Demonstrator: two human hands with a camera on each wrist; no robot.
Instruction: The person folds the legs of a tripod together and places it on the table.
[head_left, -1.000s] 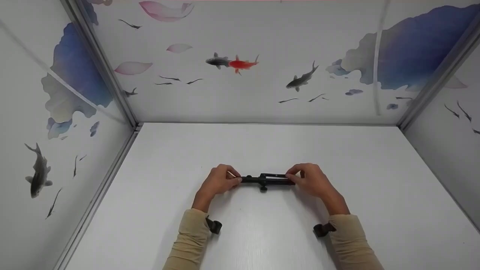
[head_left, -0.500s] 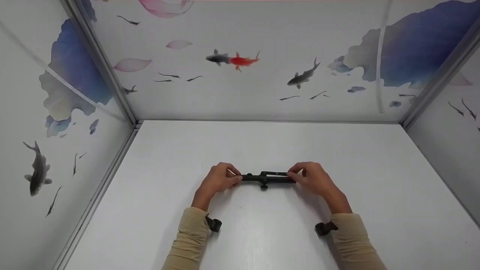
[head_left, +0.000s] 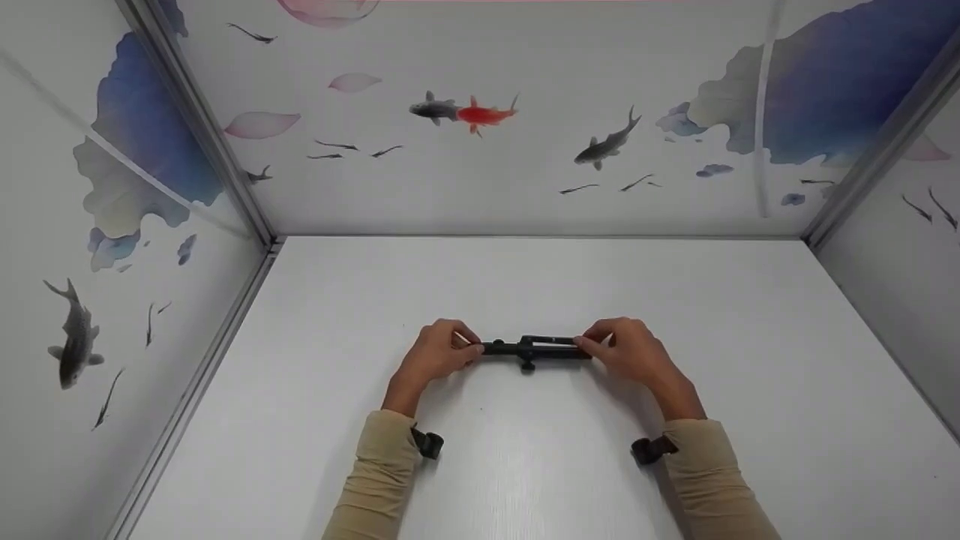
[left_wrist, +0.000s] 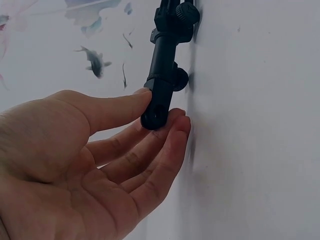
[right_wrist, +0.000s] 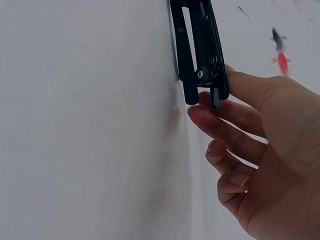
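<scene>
A folded black mini tripod (head_left: 536, 351) lies crosswise between both hands, low over the white table. My left hand (head_left: 441, 352) pinches its left end; in the left wrist view the thumb lies along the rounded tip of the tripod (left_wrist: 163, 55), with fingers behind it and round knobs farther up. At the other end, my right hand (head_left: 628, 349) pinches the tripod by thumb and index finger. The right wrist view shows slim folded legs of the tripod (right_wrist: 186, 55) with a gap between them, the remaining fingers of the right hand (right_wrist: 280, 135) loosely curled below.
The white table (head_left: 480, 457) meets a back wall (head_left: 480, 195) printed with fish and petals. Side walls stand left and right, with metal frame posts (head_left: 217, 142) at the corners. Each wrist wears a small black camera mount (head_left: 429, 444).
The head view has tilted slightly, so the wall and table sit a little higher or lower in it. Both hands keep their pinch on the tripod, which has hardly moved.
</scene>
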